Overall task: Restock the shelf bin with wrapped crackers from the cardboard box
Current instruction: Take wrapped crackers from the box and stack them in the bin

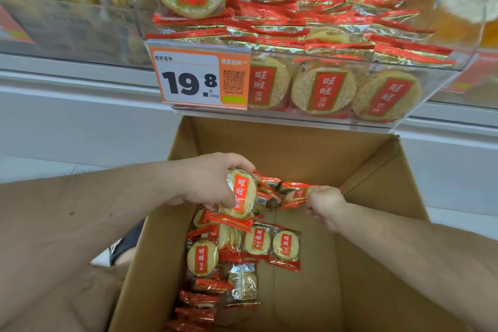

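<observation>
An open cardboard box (310, 148) stands below the shelf, with several wrapped crackers (258, 242) lying on its floor at the left. My left hand (213, 183) holds a stack of wrapped crackers (241, 193) above the box. My right hand (324, 203) grips the edge of another red-wrapped cracker (295, 194) next to that stack. The clear shelf bin (442, 67) above is piled with the same red and gold wrapped crackers (323, 19).
An orange price tag (198, 78) reading 19.8 hangs on the bin's front left. Neighbouring clear bins (67, 13) with other snacks stand at the left and right. A white shelf ledge (80, 81) runs beneath the bins. A black and white shoe (121, 248) shows left of the box.
</observation>
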Demonstrator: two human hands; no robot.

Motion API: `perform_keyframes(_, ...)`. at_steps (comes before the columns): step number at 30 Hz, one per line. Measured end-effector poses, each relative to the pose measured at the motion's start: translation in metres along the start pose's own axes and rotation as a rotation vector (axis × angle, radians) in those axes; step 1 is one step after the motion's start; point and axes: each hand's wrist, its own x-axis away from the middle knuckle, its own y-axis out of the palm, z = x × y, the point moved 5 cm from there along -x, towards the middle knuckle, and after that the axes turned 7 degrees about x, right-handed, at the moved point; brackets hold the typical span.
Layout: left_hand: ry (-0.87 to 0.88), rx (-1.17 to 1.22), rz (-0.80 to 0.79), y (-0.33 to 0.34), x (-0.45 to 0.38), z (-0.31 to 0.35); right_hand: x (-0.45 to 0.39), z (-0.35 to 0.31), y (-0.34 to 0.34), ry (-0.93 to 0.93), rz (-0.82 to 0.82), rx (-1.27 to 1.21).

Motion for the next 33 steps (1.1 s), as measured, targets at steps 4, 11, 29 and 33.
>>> perform_keyframes(4,0.058,0.009,0.027,-0.008,0.011,0.010,0.086,-0.028,-0.040,-0.116,-0.010,-0.053)
perform_keyframes(11,0.191,0.091,0.048,-0.011,0.033,0.036,0.205,-0.053,-0.081,-0.420,0.018,-0.236)
perform_keyframes(29,0.634,0.455,0.169,0.001,0.066,0.097,0.242,-0.123,-0.097,-1.000,0.336,0.230)
perform_keyframes(33,0.678,0.359,0.164,-0.007,0.069,0.103,0.242,-0.133,-0.103,-0.965,0.377,0.327)
